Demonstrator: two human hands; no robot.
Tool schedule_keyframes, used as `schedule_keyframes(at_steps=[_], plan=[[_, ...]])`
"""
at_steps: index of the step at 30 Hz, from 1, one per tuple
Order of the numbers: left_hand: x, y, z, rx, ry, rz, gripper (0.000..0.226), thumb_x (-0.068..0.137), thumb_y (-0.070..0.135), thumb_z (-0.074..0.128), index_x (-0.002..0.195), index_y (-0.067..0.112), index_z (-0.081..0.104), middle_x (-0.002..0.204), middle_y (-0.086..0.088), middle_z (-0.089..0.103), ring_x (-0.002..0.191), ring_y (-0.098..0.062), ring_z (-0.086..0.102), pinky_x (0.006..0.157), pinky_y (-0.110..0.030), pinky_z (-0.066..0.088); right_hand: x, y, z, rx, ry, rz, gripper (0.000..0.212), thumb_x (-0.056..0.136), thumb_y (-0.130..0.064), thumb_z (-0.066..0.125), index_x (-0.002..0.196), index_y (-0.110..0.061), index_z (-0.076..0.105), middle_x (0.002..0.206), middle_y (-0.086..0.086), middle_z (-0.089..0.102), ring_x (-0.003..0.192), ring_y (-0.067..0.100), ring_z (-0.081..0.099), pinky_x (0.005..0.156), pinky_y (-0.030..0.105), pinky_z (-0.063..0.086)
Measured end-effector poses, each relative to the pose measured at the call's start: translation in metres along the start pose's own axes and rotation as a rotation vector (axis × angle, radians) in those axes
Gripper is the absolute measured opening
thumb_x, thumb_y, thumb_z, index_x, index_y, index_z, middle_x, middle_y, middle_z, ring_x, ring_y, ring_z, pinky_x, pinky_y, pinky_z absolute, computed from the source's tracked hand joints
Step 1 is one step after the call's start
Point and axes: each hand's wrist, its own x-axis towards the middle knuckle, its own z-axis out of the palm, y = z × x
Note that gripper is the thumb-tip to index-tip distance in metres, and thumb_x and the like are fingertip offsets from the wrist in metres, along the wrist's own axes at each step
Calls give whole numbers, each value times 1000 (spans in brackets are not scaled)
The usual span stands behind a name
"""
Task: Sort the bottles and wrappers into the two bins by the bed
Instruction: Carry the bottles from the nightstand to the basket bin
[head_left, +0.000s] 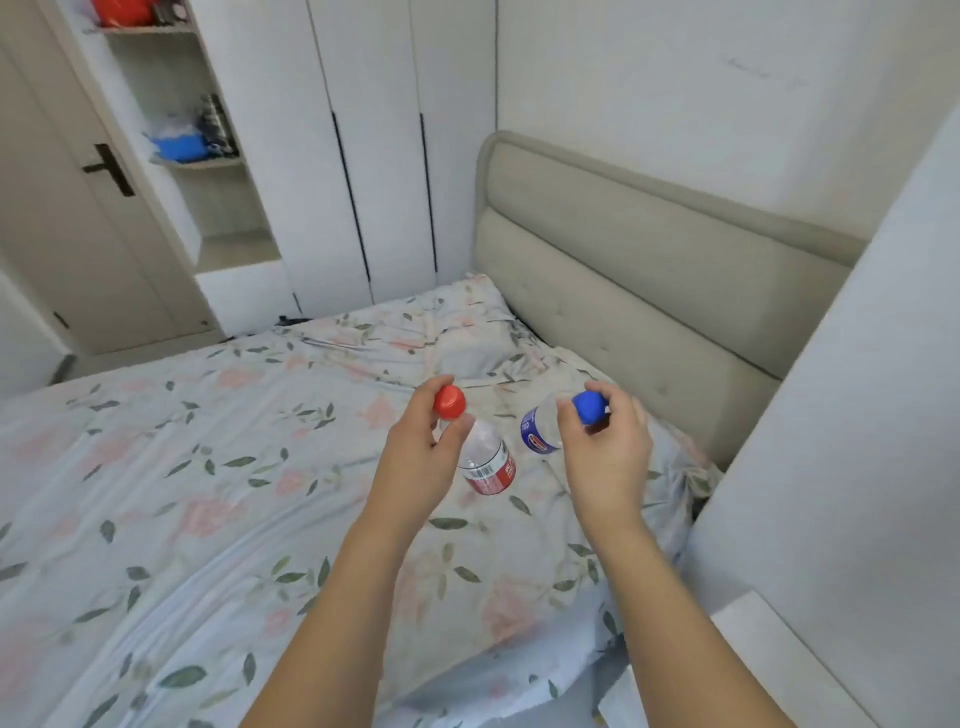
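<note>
Head view, listed near to far.

Forearms: two, bare, entering from 6 o'clock over the floral bed sheet.

Left hand: fingers and thumb curled round the neck of the red-capped bottle, just under the cap. Bottle clear, red label, body hanging down and away at about 5 o'clock from the hand, off the sheet as far as can be judged.

Right hand: pinches the blue-capped bottle at the cap end; body with blue label tilts out toward 9 o'clock. Bottles near each other, not touching.

Headboard: padded, beige, at 1 o'clock. Wardrobe: white, at 12 o'clock.

Bins and wrappers: none in sight.

Handling advice: both grips are high and light, so the bottles can swing. Carry them steadily, caps up, turn to find the bins, confirm which one takes bottles, and lower each in rather than tossing.
</note>
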Motion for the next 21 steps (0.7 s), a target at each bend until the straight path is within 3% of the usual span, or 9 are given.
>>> schedule_keyframes(at_steps=[2,9,14,21], plan=[[-11,-11,-64,39,76,-17,39,95,33,57,131,43,45,118,21,57,106,-1,56,85,-20,42,-28,-31,45,27,-85,-40,26,87,-24,67,111,-20,61,108,-8,54,84,4,53,70,5,38],[-70,-48,-276,144,355,-79,47,98,31,53,141,43,37,135,14,54,123,-9,50,105,-33,39,-150,-146,189,140,-360,-201,30,89,-26,65,117,-19,61,108,-10,52,98,13,54,86,26,47],[-138,-64,-393,196,578,-124,47,98,34,51,140,47,34,137,16,52,126,-9,49,107,-36,39,-246,-219,268,209,-565,-369,32,92,-25,60,123,-16,60,113,-5,55,109,17,51,97,37,44],[-254,-79,-519,219,921,-229,46,97,28,54,139,41,40,135,11,55,123,-12,52,105,-34,43,-394,-297,336,312,-898,-616,32,93,-23,59,123,-14,60,107,-6,56,104,16,51,93,38,47]])
